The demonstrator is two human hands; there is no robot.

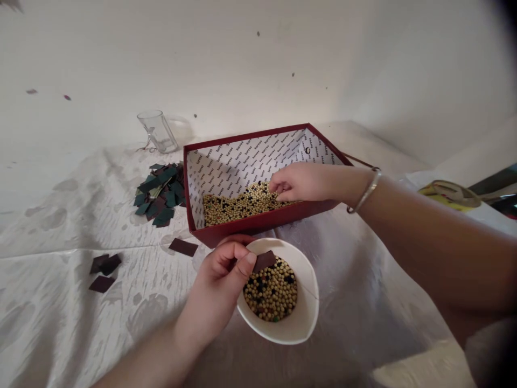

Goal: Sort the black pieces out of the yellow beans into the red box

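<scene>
My left hand [220, 285] is closed round the rim of a white paper cup [307, 285], with a small dark brown card piece [265, 261] pinched at the thumb. Gold beads [270, 293] mixed with black ones lie inside the cup. Beyond it, a red box [250, 220] with a patterned white lining holds a layer of similar beads [238, 206]. My right hand [293, 183], a bangle at its wrist, reaches into the box with curled fingers at the beads. Whether those fingertips hold anything is too small to tell.
Left of the box is a heap of dark green and brown pieces [159, 194]; a brown piece [183, 247] and several dark pieces [102, 284] lie nearer. A glass mug [159, 132] stands behind. A yellow item [452, 195] is at right.
</scene>
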